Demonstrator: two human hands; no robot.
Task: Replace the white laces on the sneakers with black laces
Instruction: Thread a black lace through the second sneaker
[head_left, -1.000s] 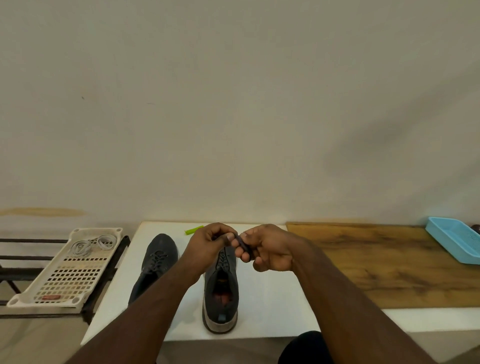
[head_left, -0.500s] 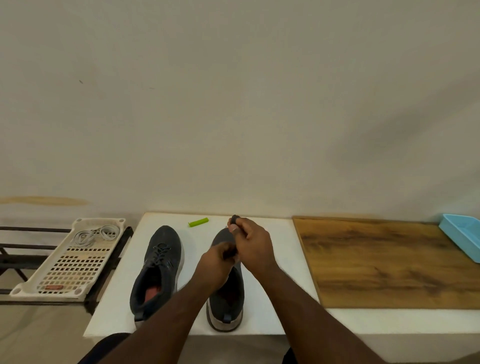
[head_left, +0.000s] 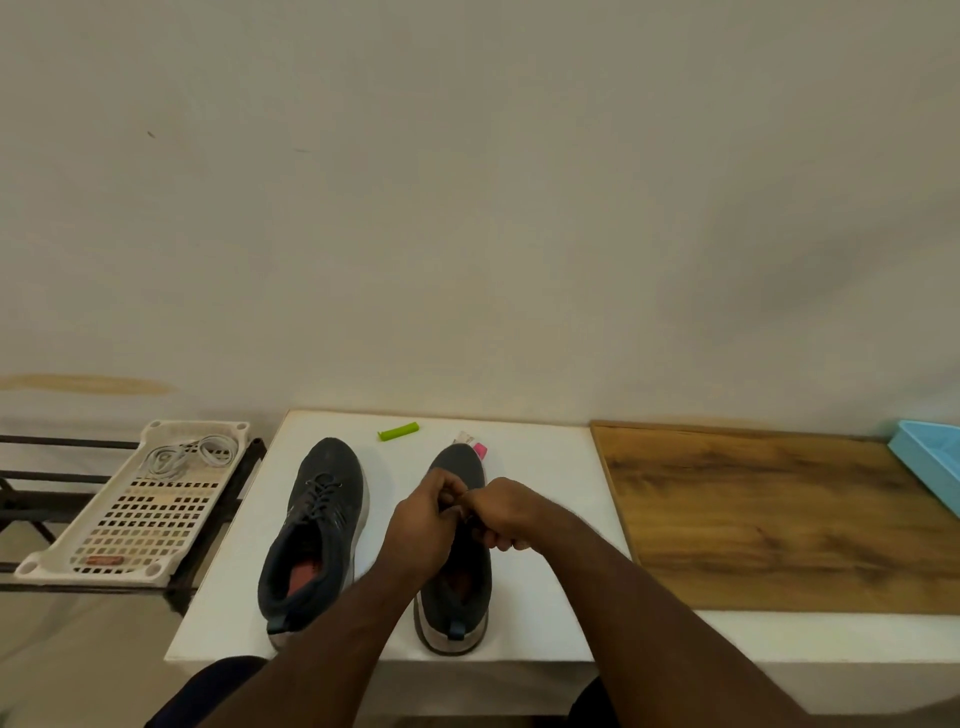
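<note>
Two dark grey sneakers stand side by side on a white table, toes toward the wall. The left sneaker shows black laces threaded and tied. Over the lacing of the right sneaker both my hands meet: my left hand and my right hand have curled fingers that pinch the black lace, which is mostly hidden between them. The white laces lie coiled in a cream perforated tray to the left.
The tray sits on a dark metal rack. A green cap-like piece and a pink-and-white packet lie behind the sneakers. A wooden board covers the right side, with a blue tray at its far edge.
Both hands came down from in front of the sneaker's toe to its lacing area, still pinching the lace. The camera view shifted slightly, baring the pink packet.
</note>
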